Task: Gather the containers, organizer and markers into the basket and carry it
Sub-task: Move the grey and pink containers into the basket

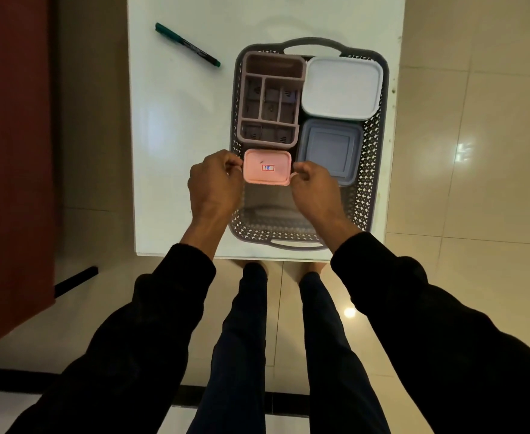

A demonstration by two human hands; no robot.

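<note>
Here, a green felt-tip marker with a dark barrel [187, 44] lies diagonally on the white glossy tabletop [170, 151], at about 10 o'clock from the basket and well apart from it. The grey perforated plastic basket with loop handles [373, 170] sits on the right half of the table. Inside it, at 11 o'clock, stands a mauve plastic compartment organizer [270, 101], its cells open upward. The left hand [215, 183] pinches the left edge of a small pink rectangular lidded container with a red-bordered label [267, 167]; fingers closed on the rim. The pink container is held level over the basket's left side, just below the organizer, roughly at 9 o'clock of the basket interior; whether it touches the basket floor cannot be told. The right hand [315, 187] pinches the container's right edge, also closed on it. At 1 o'clock in the basket lies a white square lidded container [342, 87]; at 3 o'clock, just beside it, a blue-grey square lidded container [329, 148], partly covered by the right hand. Both forearms wear black sleeves [414, 308].
</note>
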